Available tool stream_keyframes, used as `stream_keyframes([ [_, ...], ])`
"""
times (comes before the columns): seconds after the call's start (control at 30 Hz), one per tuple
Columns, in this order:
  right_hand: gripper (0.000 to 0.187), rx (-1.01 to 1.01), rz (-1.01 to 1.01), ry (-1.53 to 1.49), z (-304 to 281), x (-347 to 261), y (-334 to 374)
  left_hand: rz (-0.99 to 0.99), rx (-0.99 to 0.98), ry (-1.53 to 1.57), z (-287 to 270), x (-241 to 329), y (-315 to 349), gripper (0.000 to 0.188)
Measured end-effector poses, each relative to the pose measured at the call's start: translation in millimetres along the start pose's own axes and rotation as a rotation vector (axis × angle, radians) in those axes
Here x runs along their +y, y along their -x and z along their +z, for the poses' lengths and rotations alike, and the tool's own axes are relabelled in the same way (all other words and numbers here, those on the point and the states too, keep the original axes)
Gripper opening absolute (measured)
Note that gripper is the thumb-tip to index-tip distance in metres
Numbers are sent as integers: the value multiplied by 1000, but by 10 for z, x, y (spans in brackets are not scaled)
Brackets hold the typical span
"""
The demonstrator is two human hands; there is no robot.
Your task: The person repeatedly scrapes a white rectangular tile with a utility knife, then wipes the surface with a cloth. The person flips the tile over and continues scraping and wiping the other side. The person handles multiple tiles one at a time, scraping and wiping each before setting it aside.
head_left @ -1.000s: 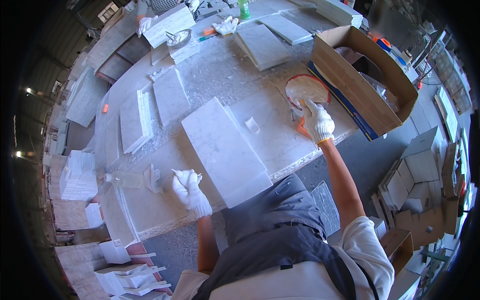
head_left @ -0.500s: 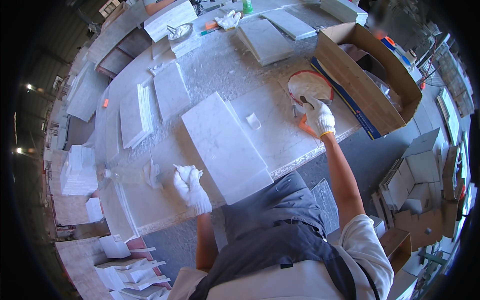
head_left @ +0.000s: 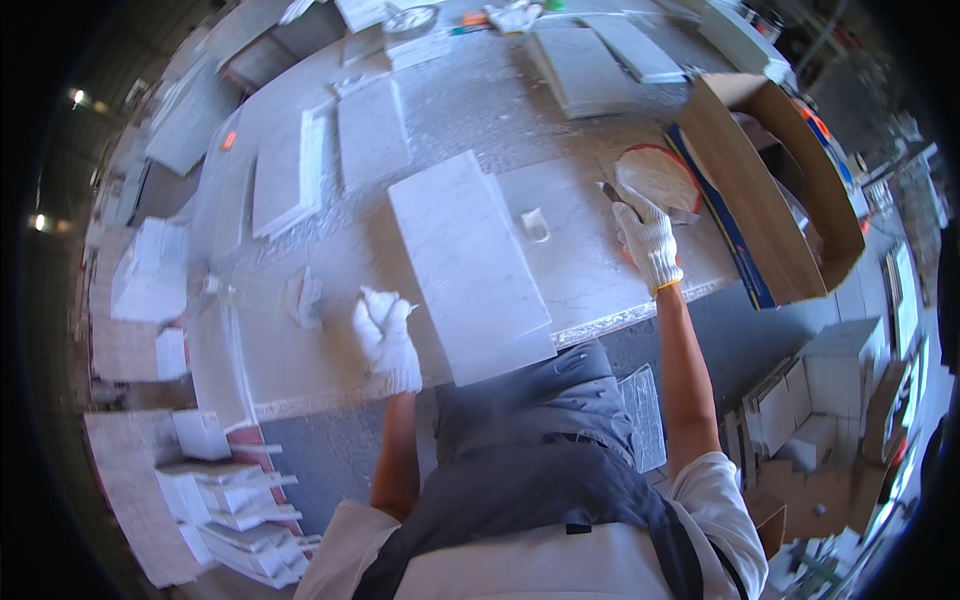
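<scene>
Evidently, in the head view, my right grip (head_left: 650, 240) is closed around a small dark tool (head_left: 609, 192), its narrow end poking out beyond my thumb side. I hold it beside the red-rimmed round of white paste (head_left: 657, 172), probably so that the paste sits within easy reach; whether the tool touches it I cannot tell. My left grip (head_left: 386, 340) is loosely curled above the table (head_left: 345, 368), and blur and the baggy glove hide whether anything is inside it. Between my hands lies the pale slab (head_left: 465, 260), flat on another that juts out along its right side, its near end at the table's edge by my lap, a placing that seems to suit both arms. A small white curved piece (head_left: 536, 225) lies just right of the slabs, and the cardboard box (head_left: 770, 215) stands past the paste, presumably leaving the space before me free for working.
</scene>
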State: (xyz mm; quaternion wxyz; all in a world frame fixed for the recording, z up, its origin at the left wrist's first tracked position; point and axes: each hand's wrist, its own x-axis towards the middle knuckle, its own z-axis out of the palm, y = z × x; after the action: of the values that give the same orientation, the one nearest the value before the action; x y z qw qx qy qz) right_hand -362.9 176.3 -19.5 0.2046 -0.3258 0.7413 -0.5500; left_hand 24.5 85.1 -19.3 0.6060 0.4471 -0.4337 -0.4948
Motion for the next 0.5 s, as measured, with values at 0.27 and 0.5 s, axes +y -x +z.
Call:
stream_keyframes([
  [0.27,41,-425,47,-43,945,-959,211,-96,1,-6,-15,135,31,58],
  [0.5,37,-313,-275,202,1566,-945,240,-122,36,-179,-198,262,55,55],
])
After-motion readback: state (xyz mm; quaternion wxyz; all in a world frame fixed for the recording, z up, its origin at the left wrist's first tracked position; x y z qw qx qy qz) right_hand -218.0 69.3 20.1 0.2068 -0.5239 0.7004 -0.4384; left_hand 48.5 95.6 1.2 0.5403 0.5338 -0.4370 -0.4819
